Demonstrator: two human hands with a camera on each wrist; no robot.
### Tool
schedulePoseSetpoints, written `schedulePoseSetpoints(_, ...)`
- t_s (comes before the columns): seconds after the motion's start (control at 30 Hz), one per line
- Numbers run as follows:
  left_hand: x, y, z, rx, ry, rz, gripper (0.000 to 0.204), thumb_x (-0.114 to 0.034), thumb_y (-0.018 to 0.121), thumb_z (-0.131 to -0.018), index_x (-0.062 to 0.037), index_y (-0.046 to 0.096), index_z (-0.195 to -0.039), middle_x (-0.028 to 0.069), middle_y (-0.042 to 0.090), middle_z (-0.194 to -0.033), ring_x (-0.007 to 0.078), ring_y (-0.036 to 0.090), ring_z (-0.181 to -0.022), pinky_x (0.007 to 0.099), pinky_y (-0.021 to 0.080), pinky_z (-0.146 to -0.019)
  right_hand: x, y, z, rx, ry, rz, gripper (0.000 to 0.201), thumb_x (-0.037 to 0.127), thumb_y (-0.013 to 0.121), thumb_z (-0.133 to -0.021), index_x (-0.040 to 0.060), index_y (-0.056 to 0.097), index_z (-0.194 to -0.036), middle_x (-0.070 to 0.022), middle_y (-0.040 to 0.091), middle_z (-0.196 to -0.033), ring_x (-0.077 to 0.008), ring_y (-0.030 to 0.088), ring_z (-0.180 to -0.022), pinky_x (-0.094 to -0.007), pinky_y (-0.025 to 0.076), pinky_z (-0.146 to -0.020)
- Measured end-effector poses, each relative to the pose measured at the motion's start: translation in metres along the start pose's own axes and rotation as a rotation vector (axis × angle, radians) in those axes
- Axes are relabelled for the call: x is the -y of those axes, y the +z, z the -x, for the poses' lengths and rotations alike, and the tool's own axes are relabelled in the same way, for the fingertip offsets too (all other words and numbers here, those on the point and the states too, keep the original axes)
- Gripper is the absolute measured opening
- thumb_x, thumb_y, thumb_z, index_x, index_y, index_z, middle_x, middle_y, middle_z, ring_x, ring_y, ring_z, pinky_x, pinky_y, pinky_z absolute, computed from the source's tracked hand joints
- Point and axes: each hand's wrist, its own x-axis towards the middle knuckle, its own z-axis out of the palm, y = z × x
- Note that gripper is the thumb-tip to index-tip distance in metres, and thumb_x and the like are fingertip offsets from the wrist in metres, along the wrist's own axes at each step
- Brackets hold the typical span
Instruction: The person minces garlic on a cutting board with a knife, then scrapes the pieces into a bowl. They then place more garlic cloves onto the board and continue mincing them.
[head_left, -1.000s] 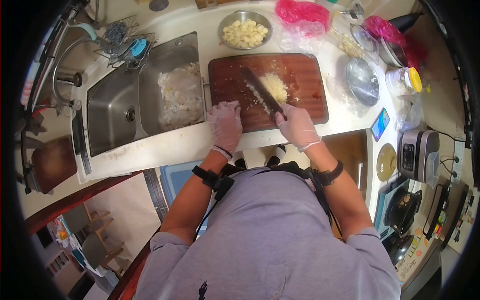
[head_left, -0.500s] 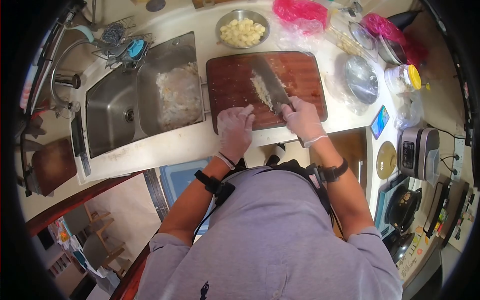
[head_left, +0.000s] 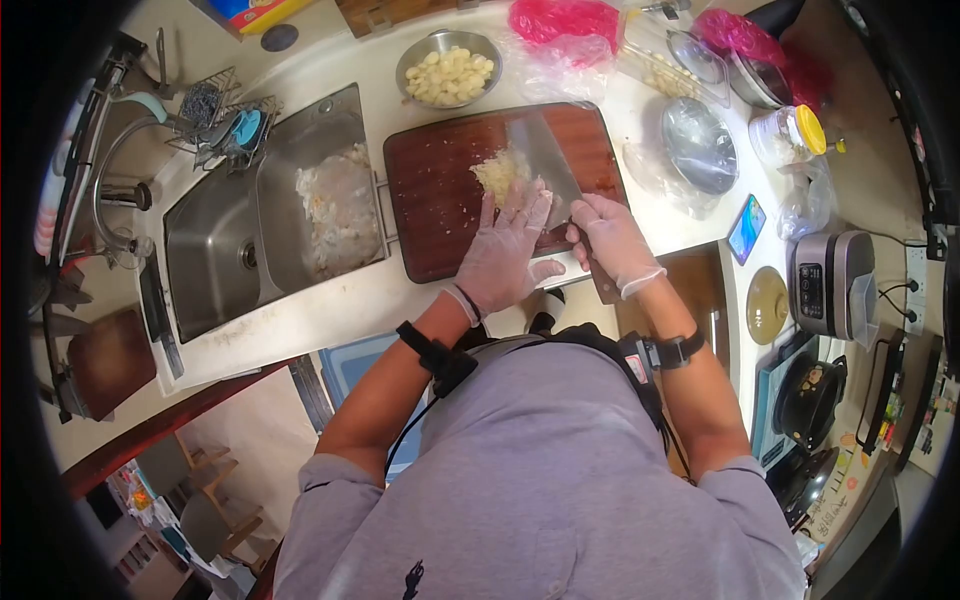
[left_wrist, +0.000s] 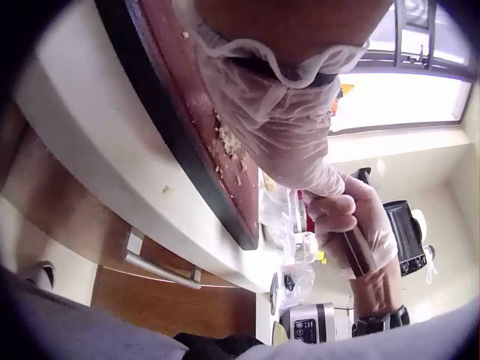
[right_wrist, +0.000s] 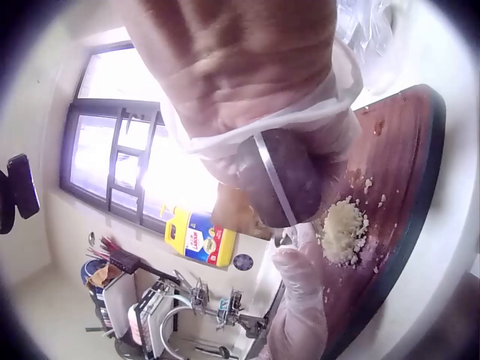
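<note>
A wide-bladed knife (head_left: 546, 165) is tilted over the dark red cutting board (head_left: 430, 225). My gloved right hand (head_left: 612, 240) grips its handle; the right wrist view shows the handle's end (right_wrist: 279, 178) in that hand. My gloved left hand (head_left: 508, 250) has its fingers spread, the fingertips beside the blade; whether they touch it I cannot tell. Minced pale food (head_left: 492, 178) lies in a heap on the board, left of the blade, and in the right wrist view the heap (right_wrist: 343, 232) has loose bits around it.
A steel bowl of peeled cloves (head_left: 448, 72) stands behind the board. The double sink (head_left: 215, 270) is at the left, with wet scraps in one basin. Plastic bags, a covered bowl (head_left: 698, 148), a yellow-lidded jar (head_left: 788, 135) and a phone (head_left: 746, 230) lie to the right.
My left hand has moved right and forward to the blade, its fingers now spread. The knife has shifted to the right side of the minced heap. The head view has turned slightly.
</note>
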Motion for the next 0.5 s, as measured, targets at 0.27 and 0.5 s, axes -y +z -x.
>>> schedulePoseSetpoints(0.27, 0.017, 0.008, -0.016, -0.087, -0.086, 0.108, 0.086, -0.046, 0.058, -0.094, 0.0077, 0.024, -0.152, 0.0275, 0.027, -0.158, 0.0453, 0.014, -0.15, 0.055, 0.008, -0.122, 0.003, -0.02, 0.03, 0.064, 0.059, -0.01, 0.026, 0.019, 0.047, -0.104, -0.0016, 0.061, -0.111, -0.0007, 0.054, -0.073, -0.0095, 0.051, -0.05, -0.0257, 0.044, -0.047)
schedulePoseSetpoints(0.5, 0.017, -0.008, 0.0, -0.461, -0.318, 0.452, 0.059, -0.033, 0.051, -0.104, 0.0092, 0.04, -0.145, 0.0269, 0.05, -0.144, 0.0388, 0.039, -0.141, 0.0442, 0.03, -0.118, 0.001, -0.04, 0.015, 0.049, -0.103, -0.069, 0.027, 0.019, 0.047, -0.105, -0.0006, 0.056, -0.122, -0.0013, 0.055, -0.075, -0.0086, 0.051, -0.053, -0.0242, 0.045, -0.049)
